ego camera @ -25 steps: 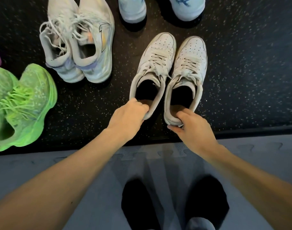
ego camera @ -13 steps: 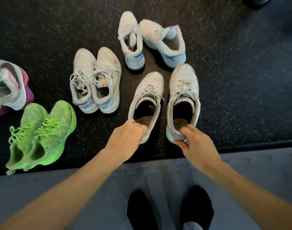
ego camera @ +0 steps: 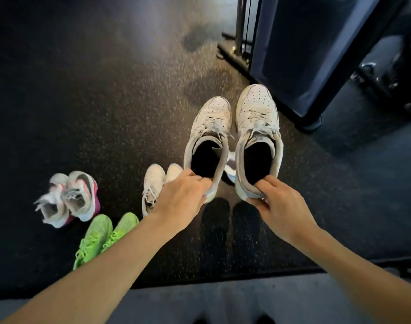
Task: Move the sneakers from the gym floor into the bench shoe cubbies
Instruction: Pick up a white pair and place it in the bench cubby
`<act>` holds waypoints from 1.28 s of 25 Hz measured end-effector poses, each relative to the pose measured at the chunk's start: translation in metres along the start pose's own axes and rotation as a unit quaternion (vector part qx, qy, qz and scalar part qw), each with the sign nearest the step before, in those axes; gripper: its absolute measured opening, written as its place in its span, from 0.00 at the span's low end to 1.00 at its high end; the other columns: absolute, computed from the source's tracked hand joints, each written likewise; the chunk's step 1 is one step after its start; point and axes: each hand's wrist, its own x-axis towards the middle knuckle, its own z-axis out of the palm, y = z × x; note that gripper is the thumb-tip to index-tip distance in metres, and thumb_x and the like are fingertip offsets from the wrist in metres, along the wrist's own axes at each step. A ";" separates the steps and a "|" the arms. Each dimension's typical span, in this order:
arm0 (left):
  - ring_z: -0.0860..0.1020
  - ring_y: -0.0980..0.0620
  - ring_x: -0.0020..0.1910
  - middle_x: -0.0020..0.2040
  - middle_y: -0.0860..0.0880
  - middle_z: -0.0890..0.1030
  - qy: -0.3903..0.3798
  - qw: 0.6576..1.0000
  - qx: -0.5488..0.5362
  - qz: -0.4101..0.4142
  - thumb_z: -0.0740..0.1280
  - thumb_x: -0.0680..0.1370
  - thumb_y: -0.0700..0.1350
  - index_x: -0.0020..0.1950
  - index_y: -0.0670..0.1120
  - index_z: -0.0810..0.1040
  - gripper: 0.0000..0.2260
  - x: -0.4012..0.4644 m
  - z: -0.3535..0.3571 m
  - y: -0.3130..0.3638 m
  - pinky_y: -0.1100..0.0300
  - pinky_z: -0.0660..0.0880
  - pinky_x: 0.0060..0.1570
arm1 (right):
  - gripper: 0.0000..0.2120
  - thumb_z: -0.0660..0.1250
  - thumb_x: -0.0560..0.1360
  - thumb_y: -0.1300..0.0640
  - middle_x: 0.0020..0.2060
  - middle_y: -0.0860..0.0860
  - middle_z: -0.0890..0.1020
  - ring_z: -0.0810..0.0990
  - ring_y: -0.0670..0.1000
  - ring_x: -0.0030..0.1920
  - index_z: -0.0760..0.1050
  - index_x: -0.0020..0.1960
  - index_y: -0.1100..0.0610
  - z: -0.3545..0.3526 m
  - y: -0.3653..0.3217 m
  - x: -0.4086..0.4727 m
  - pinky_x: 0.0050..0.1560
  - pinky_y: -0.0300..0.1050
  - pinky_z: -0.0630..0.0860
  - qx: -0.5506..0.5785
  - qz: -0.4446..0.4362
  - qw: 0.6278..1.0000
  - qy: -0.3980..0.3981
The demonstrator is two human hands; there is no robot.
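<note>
Fingers (ego camera: 201, 183) of the left hand (ego camera: 181, 202) curl round one white sneaker's (ego camera: 209, 136) heel; right hand (ego camera: 279, 204) pinches the other sneaker (ego camera: 258, 127) (both aloft).

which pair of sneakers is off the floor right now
The white perforated-toe pair: left hand grips one white sneaker, right hand the other. The other pairs stay on the floor.

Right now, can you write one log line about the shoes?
left hand: grips left white sneaker heel | right hand: grips right white sneaker heel | both lifted off floor | cubbies: not in view
</note>
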 end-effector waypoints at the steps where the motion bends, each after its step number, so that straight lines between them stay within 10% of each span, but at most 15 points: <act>1: 0.72 0.51 0.54 0.47 0.52 0.78 0.024 1.000 0.014 0.001 0.66 0.78 0.47 0.49 0.49 0.74 0.03 0.003 -0.031 0.004 0.57 0.73 0.41 | 0.05 0.69 0.73 0.56 0.41 0.49 0.75 0.74 0.51 0.38 0.75 0.44 0.56 -0.027 -0.012 0.008 0.36 0.50 0.76 -0.006 -0.010 1.000 0.013; 13: 0.76 0.50 0.54 0.53 0.49 0.81 0.232 0.969 0.078 0.034 0.67 0.78 0.46 0.57 0.47 0.78 0.09 0.002 -0.410 0.064 0.54 0.79 0.49 | 0.07 0.70 0.73 0.58 0.46 0.48 0.76 0.77 0.53 0.42 0.76 0.50 0.55 -0.366 -0.188 0.074 0.39 0.46 0.72 -0.055 -0.120 0.979 0.158; 20: 0.72 0.53 0.55 0.53 0.53 0.80 0.301 0.946 0.112 0.041 0.65 0.78 0.48 0.55 0.50 0.76 0.07 -0.033 -0.586 0.101 0.61 0.66 0.39 | 0.09 0.71 0.72 0.57 0.44 0.51 0.76 0.77 0.59 0.42 0.75 0.50 0.56 -0.518 -0.281 0.074 0.37 0.55 0.75 -0.096 -0.187 0.949 0.235; 32: 0.71 0.51 0.48 0.39 0.54 0.73 0.376 0.912 0.133 0.099 0.66 0.77 0.45 0.38 0.48 0.65 0.12 -0.111 -0.710 0.148 0.54 0.72 0.34 | 0.07 0.68 0.74 0.56 0.44 0.52 0.76 0.77 0.57 0.42 0.74 0.47 0.58 -0.620 -0.382 0.007 0.38 0.53 0.74 -0.142 -0.215 0.917 0.305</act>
